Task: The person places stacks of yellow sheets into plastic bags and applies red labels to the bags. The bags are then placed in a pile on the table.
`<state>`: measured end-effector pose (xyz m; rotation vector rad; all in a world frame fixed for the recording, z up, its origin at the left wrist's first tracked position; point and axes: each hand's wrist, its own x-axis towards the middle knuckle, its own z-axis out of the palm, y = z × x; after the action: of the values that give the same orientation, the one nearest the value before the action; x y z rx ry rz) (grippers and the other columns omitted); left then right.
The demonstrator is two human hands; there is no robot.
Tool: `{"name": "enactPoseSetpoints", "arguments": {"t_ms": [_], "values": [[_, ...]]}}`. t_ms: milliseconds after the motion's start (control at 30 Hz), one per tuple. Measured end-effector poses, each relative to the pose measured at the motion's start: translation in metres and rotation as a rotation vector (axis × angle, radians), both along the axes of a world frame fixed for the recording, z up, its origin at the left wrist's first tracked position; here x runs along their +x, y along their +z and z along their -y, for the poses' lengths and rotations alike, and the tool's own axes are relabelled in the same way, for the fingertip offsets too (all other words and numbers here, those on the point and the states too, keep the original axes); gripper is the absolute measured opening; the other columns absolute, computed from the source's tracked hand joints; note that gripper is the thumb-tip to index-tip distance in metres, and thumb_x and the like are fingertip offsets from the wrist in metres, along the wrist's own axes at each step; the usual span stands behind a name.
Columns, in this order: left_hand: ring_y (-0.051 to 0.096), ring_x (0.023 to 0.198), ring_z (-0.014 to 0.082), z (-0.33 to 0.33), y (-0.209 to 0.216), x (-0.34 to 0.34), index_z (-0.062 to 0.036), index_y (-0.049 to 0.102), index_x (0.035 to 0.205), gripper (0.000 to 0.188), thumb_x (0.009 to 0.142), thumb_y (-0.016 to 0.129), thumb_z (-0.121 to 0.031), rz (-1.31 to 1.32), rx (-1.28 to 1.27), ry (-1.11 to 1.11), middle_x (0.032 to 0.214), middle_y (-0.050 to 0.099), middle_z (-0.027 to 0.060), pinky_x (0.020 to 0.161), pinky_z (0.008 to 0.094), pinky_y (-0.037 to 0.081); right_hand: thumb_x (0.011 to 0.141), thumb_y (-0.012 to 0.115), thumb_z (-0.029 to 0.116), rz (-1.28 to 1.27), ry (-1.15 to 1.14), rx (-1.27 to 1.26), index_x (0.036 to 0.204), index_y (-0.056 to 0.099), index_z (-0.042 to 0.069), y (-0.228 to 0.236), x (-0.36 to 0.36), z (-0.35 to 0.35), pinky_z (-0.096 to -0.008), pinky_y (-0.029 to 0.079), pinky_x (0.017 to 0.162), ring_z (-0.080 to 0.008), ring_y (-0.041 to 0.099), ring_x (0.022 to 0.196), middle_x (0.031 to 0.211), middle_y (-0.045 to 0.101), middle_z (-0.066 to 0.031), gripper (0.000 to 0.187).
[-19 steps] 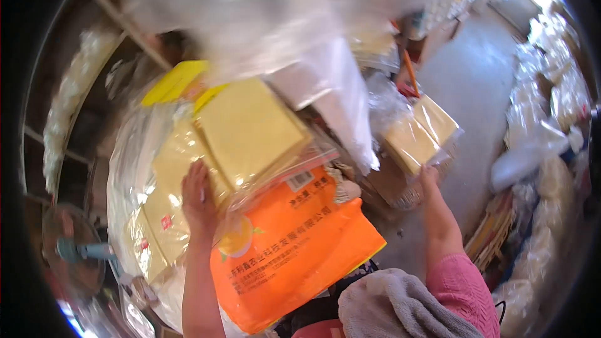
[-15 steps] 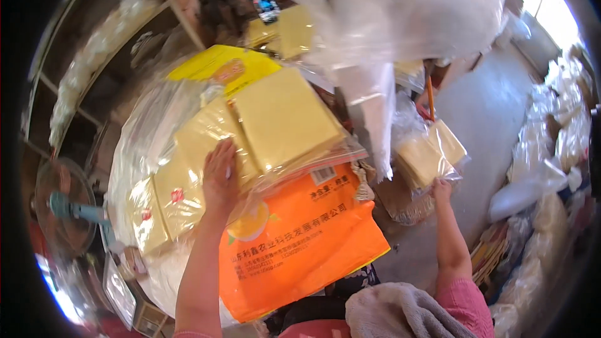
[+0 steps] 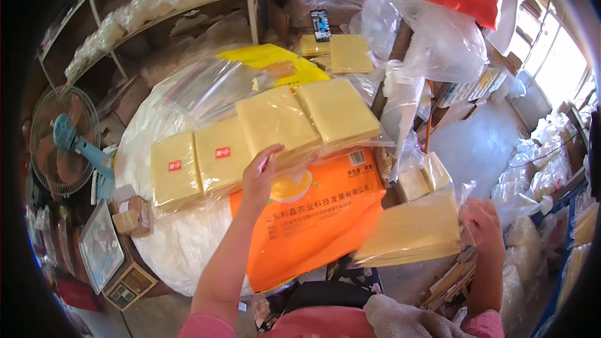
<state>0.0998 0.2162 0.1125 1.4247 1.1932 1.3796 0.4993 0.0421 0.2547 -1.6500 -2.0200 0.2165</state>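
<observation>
Yellow bagged stack [image 3: 410,228] in pinching right fingers [image 3: 477,211]; left fingers [image 3: 268,153] against another bagged stack [image 3: 275,119], grip unclear.

Four yellow packets [image 3: 277,120] line up beyond and left of one orange sack [image 3: 313,219], two bearing red labels [image 3: 222,153]. Right of the sack, one right hand [image 3: 482,222] holds one blurred packet [image 3: 413,231]; at its far-left corner, one left hand [image 3: 259,181]. Beyond: one phone [image 3: 320,25], one yellow bag [image 3: 266,58]; left: one fan [image 3: 64,141].

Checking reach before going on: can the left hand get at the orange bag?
Probably yes: the left hand is close by the orange bag, and nothing covers the bag's printed middle.
</observation>
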Motion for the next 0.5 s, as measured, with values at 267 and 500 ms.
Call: {"name": "enactPoseSetpoints", "arguments": {"t_ms": [267,500], "values": [[0.061,0.101,0.0192,0.083,-0.013,-0.145,0.0017,0.051,0.123,0.039,0.097,0.05,-0.027,0.52,-0.025,0.436,0.11,0.063,0.0138,0.088,0.0312,0.049,0.083,0.056,0.01,-0.832,0.271,-0.081,0.085,0.06,0.005,-0.01,-0.208,-0.113,-0.027,0.042,0.055,-0.0149,0.051,0.06,0.072,0.054,-0.0032,0.007],[0.055,0.113,0.0233,0.056,0.006,-0.166,0.001,0.048,0.129,0.043,0.097,0.049,-0.028,0.475,-0.036,0.405,0.123,0.056,0.0131,0.095,0.0354,0.046,0.093,0.051,0.022,-1.312,0.305,-0.28,0.072,0.059,0.0,-0.104,-0.409,-0.135,-0.0273,0.045,0.059,-0.0119,0.055,0.06,0.064,0.057,-0.0054,0.032]]}}
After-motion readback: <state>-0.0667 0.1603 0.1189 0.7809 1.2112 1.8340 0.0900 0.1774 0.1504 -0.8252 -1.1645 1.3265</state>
